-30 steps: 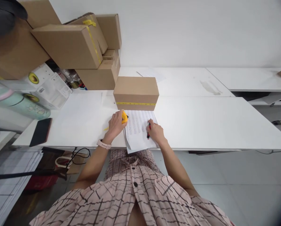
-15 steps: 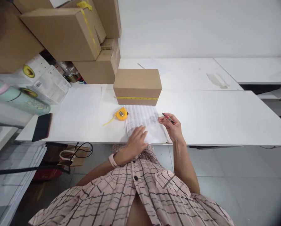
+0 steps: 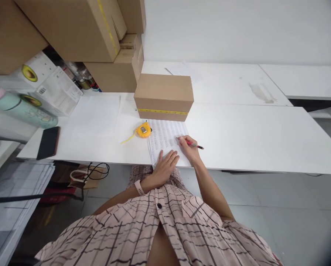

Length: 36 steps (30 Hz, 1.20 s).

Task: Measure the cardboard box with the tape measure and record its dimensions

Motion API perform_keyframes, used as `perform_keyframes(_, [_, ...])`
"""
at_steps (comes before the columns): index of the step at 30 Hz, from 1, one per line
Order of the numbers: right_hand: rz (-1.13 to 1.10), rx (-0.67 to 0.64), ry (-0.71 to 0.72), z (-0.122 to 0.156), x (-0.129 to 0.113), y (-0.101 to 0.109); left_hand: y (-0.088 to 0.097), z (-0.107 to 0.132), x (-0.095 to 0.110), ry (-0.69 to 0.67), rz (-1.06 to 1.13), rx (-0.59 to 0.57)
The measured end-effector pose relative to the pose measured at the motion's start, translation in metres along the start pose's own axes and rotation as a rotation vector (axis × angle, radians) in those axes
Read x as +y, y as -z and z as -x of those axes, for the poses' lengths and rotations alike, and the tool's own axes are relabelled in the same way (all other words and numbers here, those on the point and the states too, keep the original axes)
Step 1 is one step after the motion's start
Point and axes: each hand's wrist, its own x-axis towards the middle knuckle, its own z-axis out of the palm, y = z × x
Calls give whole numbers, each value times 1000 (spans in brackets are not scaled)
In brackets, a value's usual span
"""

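Observation:
Printed sheets of paper [image 3: 161, 135], covered in rows of text, lie at the table's front edge. My left hand [image 3: 166, 168] rests flat on their lower part with fingers stretched out. A red and black pen [image 3: 194, 144] is gripped in my right hand [image 3: 190, 150], its tip at the right side of the top sheet. Just left of the sheets sits a yellow tape measure [image 3: 143, 130] with a short bit of tape out. Behind the paper stands a closed cardboard box [image 3: 163, 88] with a yellow measuring-tape strip across its front.
Cardboard boxes [image 3: 110, 75] are stacked at the back left. White cartons with avocado pictures [image 3: 58, 90], a mint green bottle [image 3: 29, 112] and a dark phone [image 3: 48, 143] are on the left. Blank-looking paper [image 3: 96, 114] lies left of the tape measure. A white wall [image 3: 237, 29] closes the back.
My right hand has come down and left onto the paper, and the pen has turned so its tip meets the sheet. My left hand has shifted slightly right. The view has tilted a little.

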Motion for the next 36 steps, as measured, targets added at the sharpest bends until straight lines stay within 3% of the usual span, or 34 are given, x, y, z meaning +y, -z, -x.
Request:
perform_keyframes(4, [-26,116,-11,-2,1,5,1,0,1,6,0,1])
perform_keyframes(15, [-49,164,-28,-8,10,14,8,2,-5,-21,16,-7])
perform_keyframes(22, [50,185,-19,4,-6,17,14,7,-12,-15,44,-37])
perform_keyframes(27, [26,53,65,7,-15,0,17,-7,-4,6,74,-40])
perform_keyframes(30, [-18,-16,25,2,-7,-11,13,-20,-1,-3,83,-19])
perform_keyframes(36, [96,186,-13,-10,5,0,7,-24,-3,-41,29,40])
